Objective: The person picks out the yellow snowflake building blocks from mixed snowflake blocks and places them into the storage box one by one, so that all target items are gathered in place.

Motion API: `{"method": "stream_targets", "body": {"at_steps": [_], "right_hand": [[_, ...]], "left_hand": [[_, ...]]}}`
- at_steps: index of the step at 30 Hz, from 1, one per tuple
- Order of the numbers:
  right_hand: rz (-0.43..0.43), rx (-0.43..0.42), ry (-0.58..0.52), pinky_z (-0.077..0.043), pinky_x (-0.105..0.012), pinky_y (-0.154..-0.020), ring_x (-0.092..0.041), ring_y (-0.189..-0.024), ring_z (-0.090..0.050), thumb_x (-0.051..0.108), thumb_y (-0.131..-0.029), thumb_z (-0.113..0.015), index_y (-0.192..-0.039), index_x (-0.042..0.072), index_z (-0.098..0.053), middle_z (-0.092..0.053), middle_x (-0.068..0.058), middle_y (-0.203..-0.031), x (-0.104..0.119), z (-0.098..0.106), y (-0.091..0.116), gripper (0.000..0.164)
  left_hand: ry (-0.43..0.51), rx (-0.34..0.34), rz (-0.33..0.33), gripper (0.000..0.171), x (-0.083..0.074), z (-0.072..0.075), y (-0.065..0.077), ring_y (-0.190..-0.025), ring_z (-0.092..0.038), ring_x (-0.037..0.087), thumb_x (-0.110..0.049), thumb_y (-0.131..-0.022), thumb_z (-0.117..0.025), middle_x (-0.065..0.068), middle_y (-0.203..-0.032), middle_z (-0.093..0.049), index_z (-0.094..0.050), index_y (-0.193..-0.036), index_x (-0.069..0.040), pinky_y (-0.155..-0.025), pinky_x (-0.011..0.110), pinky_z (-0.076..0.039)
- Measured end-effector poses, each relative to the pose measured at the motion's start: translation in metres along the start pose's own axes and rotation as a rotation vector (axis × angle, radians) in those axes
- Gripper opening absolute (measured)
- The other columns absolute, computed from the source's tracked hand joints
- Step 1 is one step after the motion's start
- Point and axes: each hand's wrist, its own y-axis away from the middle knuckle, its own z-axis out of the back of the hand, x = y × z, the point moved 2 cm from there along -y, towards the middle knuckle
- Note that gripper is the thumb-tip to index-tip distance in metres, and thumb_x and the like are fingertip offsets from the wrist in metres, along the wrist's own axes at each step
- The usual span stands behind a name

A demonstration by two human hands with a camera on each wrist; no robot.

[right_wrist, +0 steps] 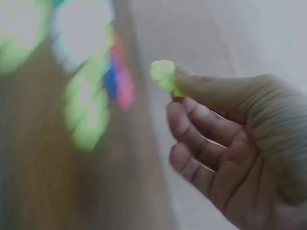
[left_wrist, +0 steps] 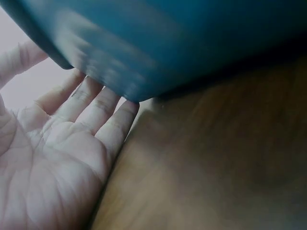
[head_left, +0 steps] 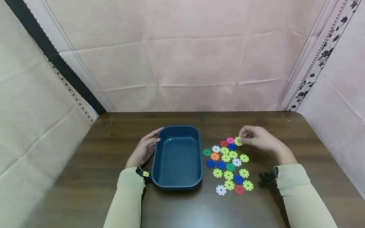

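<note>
In the head view my left hand (head_left: 144, 150) rests against the left side of a blue rectangular tray (head_left: 154, 167). Its nearly straight fingers (left_wrist: 91, 103) touch the tray's outer wall (left_wrist: 129, 52) in the left wrist view. My right hand (head_left: 261, 139) pinches a yellow-green notched plastic disc (right_wrist: 164, 74) between thumb and finger. That disc is raised at the far right edge of a group of flat discs, among them an orange disc (head_left: 215, 156), a pink disc (head_left: 230, 140) and a white disc (head_left: 221, 190). The tray's inside holds nothing.
A dark brown wooden table (head_left: 178, 219) carries the tray and discs. Pale cloth (head_left: 197, 62) hangs behind the table and on both sides. The discs, several of them yellow-green, lie to the right of the tray.
</note>
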Motion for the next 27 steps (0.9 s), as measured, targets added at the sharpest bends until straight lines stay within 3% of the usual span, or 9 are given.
{"method": "stream_targets", "body": {"at_steps": [5,7,10,13,15,19,22,27], "right_hand": [[0.097,-0.073,-0.165,-0.056,-0.040,-0.077,-0.025,-0.089,-0.066,0.025,-0.096,-0.071,-0.114,0.008,-0.067,-0.070,-0.010,-0.104,0.079,-0.013,-0.044,0.025],[0.156,-0.062,-0.273,-0.056,-0.039,-0.077,-0.024,-0.087,-0.066,0.022,-0.097,-0.069,-0.115,0.005,-0.067,-0.070,-0.012,-0.104,0.118,-0.030,-0.066,0.025],[0.184,-0.065,-0.503,-0.055,-0.036,-0.075,-0.034,-0.086,-0.064,0.015,-0.096,-0.069,-0.112,0.003,-0.068,-0.071,-0.011,-0.098,0.160,-0.067,-0.102,0.020],[0.152,-0.061,-0.687,-0.055,-0.045,-0.080,-0.038,-0.090,-0.063,0.016,-0.097,-0.069,-0.113,0.003,-0.069,-0.070,-0.012,-0.098,0.179,-0.101,-0.128,0.020],[0.116,-0.017,-0.735,-0.052,-0.052,-0.085,-0.035,-0.091,-0.062,0.019,-0.097,-0.069,-0.112,0.005,-0.069,-0.070,-0.010,-0.100,0.174,-0.119,-0.140,0.020],[0.015,0.133,-0.583,-0.050,-0.058,-0.088,-0.029,-0.090,-0.062,0.018,-0.098,-0.068,-0.110,0.007,-0.070,-0.070,-0.009,-0.101,0.153,-0.139,-0.141,0.017],[-0.030,0.210,-0.395,-0.054,-0.051,-0.082,-0.026,-0.086,-0.064,0.016,-0.096,-0.068,-0.107,0.006,-0.071,-0.070,-0.009,-0.097,0.140,-0.147,-0.137,0.015],[-0.045,0.236,-0.222,-0.058,-0.041,-0.077,-0.028,-0.084,-0.067,0.010,-0.095,-0.067,-0.109,0.001,-0.071,-0.069,-0.010,-0.098,0.140,-0.151,-0.136,0.017]], "left_hand": [[0.020,-0.013,0.006,0.049,-0.001,0.001,0.001,-0.131,-0.050,0.036,-0.010,-0.104,-0.051,0.019,-0.150,-0.047,-0.044,-0.152,-0.010,-0.097,0.035,-0.051],[0.031,-0.014,0.009,0.050,-0.001,0.003,0.002,-0.129,-0.052,0.034,-0.009,-0.104,-0.051,0.019,-0.149,-0.047,-0.043,-0.153,-0.009,-0.096,0.034,-0.052],[0.027,-0.005,0.002,0.050,-0.003,0.005,0.003,-0.129,-0.053,0.030,-0.008,-0.104,-0.049,0.020,-0.151,-0.046,-0.041,-0.153,-0.007,-0.096,0.035,-0.051],[0.031,0.000,-0.010,0.050,-0.002,0.006,0.003,-0.129,-0.054,0.028,-0.007,-0.104,-0.048,0.019,-0.152,-0.045,-0.041,-0.153,-0.006,-0.097,0.035,-0.051],[0.046,0.004,-0.014,0.049,0.000,0.005,0.001,-0.128,-0.054,0.026,-0.007,-0.104,-0.047,0.019,-0.152,-0.044,-0.042,-0.153,-0.005,-0.096,0.035,-0.051],[0.061,0.022,-0.018,0.049,0.004,0.001,-0.002,-0.125,-0.056,0.024,-0.006,-0.104,-0.047,0.018,-0.148,-0.049,-0.041,-0.152,-0.003,-0.096,0.034,-0.051],[0.049,0.039,-0.032,0.049,0.004,-0.002,-0.003,-0.125,-0.056,0.026,-0.007,-0.104,-0.047,0.018,-0.146,-0.051,-0.041,-0.152,-0.003,-0.096,0.035,-0.051],[0.044,0.047,-0.052,0.049,0.000,-0.001,-0.003,-0.131,-0.050,0.037,-0.006,-0.104,-0.045,0.024,-0.150,-0.044,-0.041,-0.153,-0.004,-0.096,0.035,-0.052]]}}
